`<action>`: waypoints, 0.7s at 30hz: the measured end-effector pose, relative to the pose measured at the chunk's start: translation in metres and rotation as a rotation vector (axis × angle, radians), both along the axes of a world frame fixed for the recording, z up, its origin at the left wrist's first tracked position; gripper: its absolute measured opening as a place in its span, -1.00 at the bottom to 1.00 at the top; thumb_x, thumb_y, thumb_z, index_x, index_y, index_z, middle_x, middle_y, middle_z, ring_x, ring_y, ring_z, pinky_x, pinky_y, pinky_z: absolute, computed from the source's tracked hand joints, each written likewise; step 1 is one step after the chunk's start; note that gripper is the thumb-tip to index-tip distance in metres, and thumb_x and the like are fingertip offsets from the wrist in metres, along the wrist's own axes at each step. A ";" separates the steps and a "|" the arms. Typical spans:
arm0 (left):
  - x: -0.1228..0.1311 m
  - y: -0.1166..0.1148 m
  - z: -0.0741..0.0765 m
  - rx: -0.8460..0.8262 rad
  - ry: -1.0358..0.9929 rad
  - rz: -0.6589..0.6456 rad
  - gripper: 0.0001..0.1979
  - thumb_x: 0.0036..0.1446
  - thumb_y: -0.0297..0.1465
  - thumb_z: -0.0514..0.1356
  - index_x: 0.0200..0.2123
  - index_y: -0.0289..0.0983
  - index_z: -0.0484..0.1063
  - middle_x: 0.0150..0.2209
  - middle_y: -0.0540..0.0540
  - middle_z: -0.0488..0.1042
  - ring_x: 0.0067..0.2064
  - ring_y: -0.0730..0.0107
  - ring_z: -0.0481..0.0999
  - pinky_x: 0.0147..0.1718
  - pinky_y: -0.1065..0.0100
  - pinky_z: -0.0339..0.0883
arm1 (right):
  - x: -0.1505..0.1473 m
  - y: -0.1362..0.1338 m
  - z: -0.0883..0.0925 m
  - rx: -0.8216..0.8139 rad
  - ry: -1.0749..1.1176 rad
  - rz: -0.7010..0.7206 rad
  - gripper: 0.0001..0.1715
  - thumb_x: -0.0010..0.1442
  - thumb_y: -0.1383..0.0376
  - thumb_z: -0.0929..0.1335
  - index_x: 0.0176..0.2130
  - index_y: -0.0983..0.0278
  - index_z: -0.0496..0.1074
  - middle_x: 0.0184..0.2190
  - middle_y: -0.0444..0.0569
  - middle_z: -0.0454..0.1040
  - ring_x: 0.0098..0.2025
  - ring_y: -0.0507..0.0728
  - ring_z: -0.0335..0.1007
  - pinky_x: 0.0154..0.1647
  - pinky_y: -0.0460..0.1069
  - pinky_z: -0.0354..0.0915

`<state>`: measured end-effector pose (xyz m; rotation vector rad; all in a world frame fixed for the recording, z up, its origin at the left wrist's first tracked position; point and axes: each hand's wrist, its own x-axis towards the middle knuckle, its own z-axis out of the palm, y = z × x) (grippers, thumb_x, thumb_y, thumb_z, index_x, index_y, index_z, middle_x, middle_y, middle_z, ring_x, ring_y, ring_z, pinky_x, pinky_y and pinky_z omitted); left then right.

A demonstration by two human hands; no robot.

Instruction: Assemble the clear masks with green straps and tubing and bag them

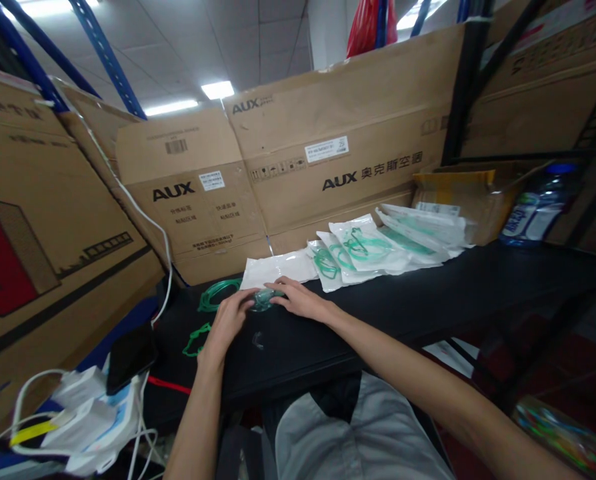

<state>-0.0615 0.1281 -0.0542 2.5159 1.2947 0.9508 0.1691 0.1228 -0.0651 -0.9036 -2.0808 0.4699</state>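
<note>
Room: storage spot, AUX cartons [338, 133] walling in a black table [428, 300]; ceiling lights on.
Table: dark, matte top; person seated at its near edge, grey trousers below.
Mask: small clear greenish plastic mask [262, 300] lying on the table, near the left end, between both hands.
Left hand: left hand [225, 327] curled in from the left, fingertips touching the mask's left side; fingers partly closed around it, not a full fist.
Right hand: right hand [301, 300] laid flat-ish from the right, fingers on the mask's right edge and top; loose pinch, cannot tell how firm.
Handling: mask looks light, thin, flexible, a bit slick; likely dents if squeezed. Best taken by the rim with fingertips, not the dome.
Tubing: green tube coil [215, 293] just left of the mask, on the table; second green loop [194, 339] nearer the table's left edge. Soft, springy, will tangle.
Empty bag: flat white pouch [278, 268] just behind the hands.
Packed bags: row of sealed pouches [373, 250] with green tubing inside, overlapped, running right.
Other: open small box [458, 193] and water bottle [538, 207] at far right; phone [128, 357] and white chargers [78, 413] at lower left, off the table.
</note>
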 end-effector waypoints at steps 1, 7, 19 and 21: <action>0.000 0.000 0.000 0.008 0.004 0.006 -0.64 0.23 -0.42 0.09 0.04 -0.21 0.53 0.05 -0.16 0.58 0.12 0.09 0.52 0.17 0.09 0.30 | 0.000 -0.002 0.004 0.009 0.030 -0.020 -0.51 0.30 0.31 0.40 0.21 0.22 0.44 0.06 0.13 0.47 0.11 0.24 0.43 0.21 0.10 0.24; 0.000 -0.004 0.003 0.071 -0.004 0.054 -0.61 0.27 -0.41 0.07 0.12 -0.21 0.48 0.10 -0.18 0.53 0.14 0.10 0.49 0.17 0.07 0.30 | 0.045 -0.025 0.044 0.022 0.323 -0.185 -0.76 0.26 0.28 0.42 -0.07 0.24 0.61 -0.04 0.07 0.57 0.06 0.23 0.46 0.22 0.13 0.25; 0.009 -0.008 0.008 0.163 -0.065 0.105 -0.70 0.35 -0.28 0.06 -0.02 -0.22 0.53 -0.01 -0.16 0.57 0.04 0.12 0.52 0.11 0.13 0.31 | 0.194 -0.088 0.014 -0.340 1.304 -0.635 -0.88 0.20 0.32 0.45 -0.34 0.33 0.47 -0.29 0.07 0.60 -0.19 0.11 0.61 -0.06 -0.06 0.55; 0.009 -0.010 0.010 0.172 -0.071 0.110 -0.70 0.35 -0.27 0.07 -0.03 -0.23 0.53 -0.02 -0.16 0.57 0.03 0.13 0.53 0.09 0.14 0.32 | 0.192 -0.074 0.016 -0.378 1.392 -0.639 -0.91 0.21 0.35 0.44 -0.31 0.32 0.45 -0.27 0.04 0.58 -0.20 0.07 0.60 -0.09 -0.10 0.55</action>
